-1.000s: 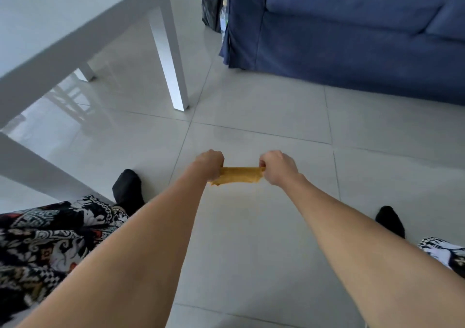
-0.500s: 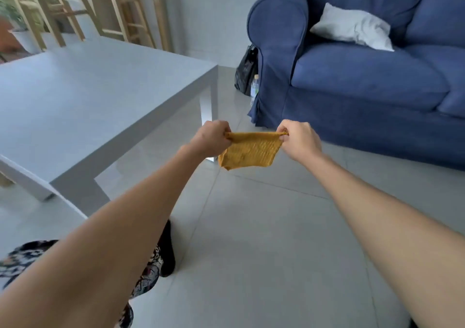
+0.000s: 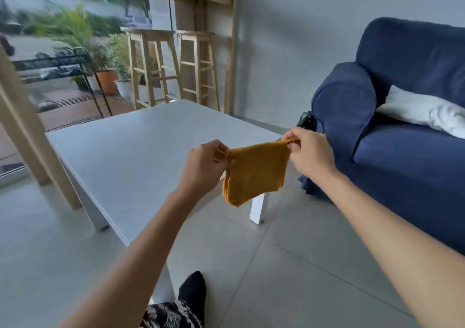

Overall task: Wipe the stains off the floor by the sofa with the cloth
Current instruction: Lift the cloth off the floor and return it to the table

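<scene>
Soft, even daylight from the window [image 3: 75, 51] beyond the left hand [image 3: 203, 166]. Motion blur there, smearing greenery. Wide-angle bowing at the edges. Faint sheen on the floor [image 3: 289, 277] below the hands. Shadows weak.

Grey tiled floor [image 3: 289, 277], white low table [image 3: 141, 146], wooden stools [image 3: 173, 68] before a daylit window [image 3: 75, 38].

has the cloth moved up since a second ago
Yes. The cloth was low over the floor tiles, below the table's top; now it hangs level with the table edge, pinched by both hands.
</scene>
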A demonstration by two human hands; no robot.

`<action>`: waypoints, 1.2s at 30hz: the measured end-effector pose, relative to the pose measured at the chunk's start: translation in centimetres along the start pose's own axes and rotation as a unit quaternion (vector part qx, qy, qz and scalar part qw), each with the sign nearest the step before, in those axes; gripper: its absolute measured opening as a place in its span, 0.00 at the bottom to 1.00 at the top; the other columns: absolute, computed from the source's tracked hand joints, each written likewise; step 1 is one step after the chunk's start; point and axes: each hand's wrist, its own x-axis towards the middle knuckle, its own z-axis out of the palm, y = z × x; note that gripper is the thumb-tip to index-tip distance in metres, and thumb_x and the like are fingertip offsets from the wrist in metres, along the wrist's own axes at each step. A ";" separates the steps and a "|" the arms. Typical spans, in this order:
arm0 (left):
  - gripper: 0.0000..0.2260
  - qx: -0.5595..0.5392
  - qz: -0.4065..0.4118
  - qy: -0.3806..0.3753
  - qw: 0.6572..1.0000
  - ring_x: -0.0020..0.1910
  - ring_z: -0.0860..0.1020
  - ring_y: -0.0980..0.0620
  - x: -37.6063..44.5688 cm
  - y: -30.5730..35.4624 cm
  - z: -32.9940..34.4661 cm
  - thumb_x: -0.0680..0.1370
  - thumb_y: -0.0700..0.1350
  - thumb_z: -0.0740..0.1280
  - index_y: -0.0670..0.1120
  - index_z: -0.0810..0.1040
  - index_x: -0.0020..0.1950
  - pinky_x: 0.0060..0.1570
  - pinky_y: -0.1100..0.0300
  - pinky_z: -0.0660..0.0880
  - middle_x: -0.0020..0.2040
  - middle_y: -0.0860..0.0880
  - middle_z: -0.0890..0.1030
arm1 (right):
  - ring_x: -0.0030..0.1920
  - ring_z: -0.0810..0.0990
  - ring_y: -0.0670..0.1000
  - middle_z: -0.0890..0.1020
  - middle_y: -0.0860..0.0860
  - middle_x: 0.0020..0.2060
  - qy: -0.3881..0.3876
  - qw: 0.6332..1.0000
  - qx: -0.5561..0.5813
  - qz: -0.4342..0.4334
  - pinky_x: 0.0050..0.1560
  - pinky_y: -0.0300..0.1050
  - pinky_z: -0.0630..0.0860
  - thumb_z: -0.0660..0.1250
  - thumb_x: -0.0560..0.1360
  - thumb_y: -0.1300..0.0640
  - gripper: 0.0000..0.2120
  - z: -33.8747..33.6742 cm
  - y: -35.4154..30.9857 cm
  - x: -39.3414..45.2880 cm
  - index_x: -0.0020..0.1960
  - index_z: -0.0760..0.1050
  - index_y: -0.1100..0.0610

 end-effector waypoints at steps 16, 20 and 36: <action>0.07 -0.089 -0.196 0.088 0.973 0.37 0.81 0.55 4.5 -9.0 -2.8 0.74 0.45 0.72 0.44 0.80 0.48 0.33 0.67 0.72 0.37 0.50 0.82 | 0.47 0.81 0.52 0.83 0.50 0.43 -0.122 0.987 0.108 -0.015 0.49 0.47 0.80 0.65 0.77 0.64 0.09 12.4 -6.0 9.0 0.46 0.80 0.52; 0.10 -0.079 -0.241 0.120 0.960 0.41 0.80 0.52 4.1 -11.3 -1.9 0.73 0.44 0.71 0.42 0.79 0.52 0.34 0.65 0.70 0.42 0.48 0.82 | 0.48 0.81 0.52 0.82 0.51 0.45 -0.147 0.982 0.118 -0.012 0.50 0.47 0.80 0.66 0.76 0.63 0.08 14.9 -7.0 9.9 0.50 0.80 0.52; 0.41 0.239 -0.154 -0.177 0.942 0.76 0.37 0.54 1.8 -11.1 1.1 0.74 0.70 0.48 0.46 0.41 0.77 0.73 0.46 0.36 0.78 0.50 0.40 | 0.78 0.45 0.47 0.48 0.45 0.79 -0.348 0.930 -0.052 -0.108 0.76 0.54 0.43 0.43 0.83 0.48 0.25 17.8 -5.8 5.1 0.79 0.47 0.48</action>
